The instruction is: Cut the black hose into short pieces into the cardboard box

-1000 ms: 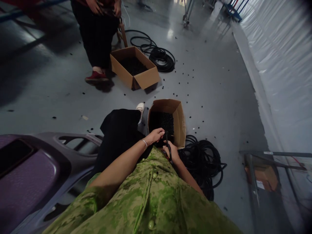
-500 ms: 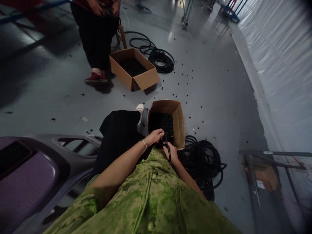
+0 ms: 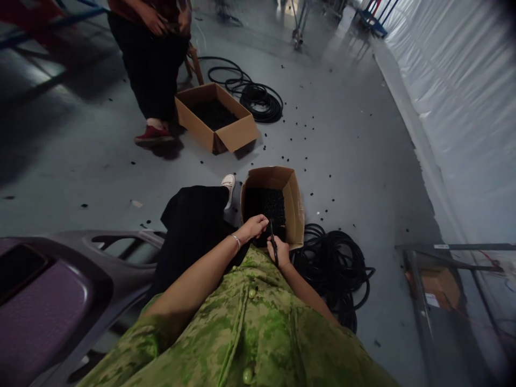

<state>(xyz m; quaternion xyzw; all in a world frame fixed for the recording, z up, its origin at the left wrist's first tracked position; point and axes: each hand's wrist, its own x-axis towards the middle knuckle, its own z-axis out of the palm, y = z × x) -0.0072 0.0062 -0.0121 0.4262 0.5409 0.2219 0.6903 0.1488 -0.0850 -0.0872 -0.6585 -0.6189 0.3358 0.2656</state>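
Head view: my left hand [image 3: 255,227], fingertips pinched, contents too small to tell; my right hand [image 3: 282,251], fingers closed round a slim black object [image 3: 273,244]; both above the near side of one cardboard box [image 3: 295,210], black bits [image 3: 269,203] inside; tangled black hose [image 3: 331,258] beside.

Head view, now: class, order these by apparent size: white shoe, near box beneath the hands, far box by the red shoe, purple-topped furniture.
1. Purple-topped furniture
2. Near box and far box: too alike to rank
3. White shoe
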